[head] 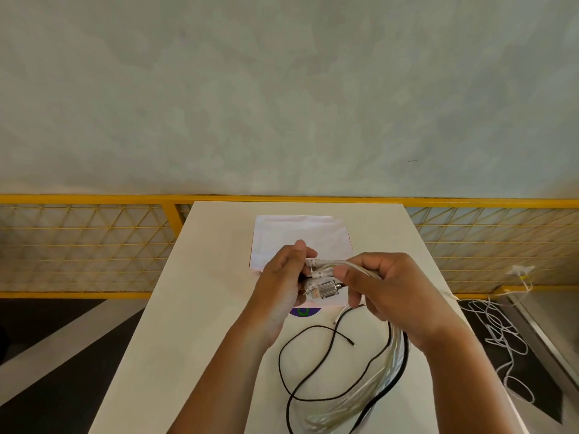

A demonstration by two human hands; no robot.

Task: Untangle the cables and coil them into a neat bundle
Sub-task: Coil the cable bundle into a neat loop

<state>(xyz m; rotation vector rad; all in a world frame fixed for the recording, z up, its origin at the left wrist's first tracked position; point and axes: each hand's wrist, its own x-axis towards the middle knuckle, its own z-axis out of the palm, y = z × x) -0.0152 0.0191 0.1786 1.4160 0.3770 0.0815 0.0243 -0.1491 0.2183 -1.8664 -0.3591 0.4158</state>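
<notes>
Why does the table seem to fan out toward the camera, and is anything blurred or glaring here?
Head view: the wide lens splays the table outward toward the bottom; light is soft and even, with only faint shadows near the left hand and right hand, no hard glare; the pale cable bundle they hold smears at lower right, the black cable looks crisp.

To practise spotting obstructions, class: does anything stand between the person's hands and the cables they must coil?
Nothing visible does. The left hand and right hand grip the pale cables near their connectors; the thin black cable lies looped on the table.
</notes>
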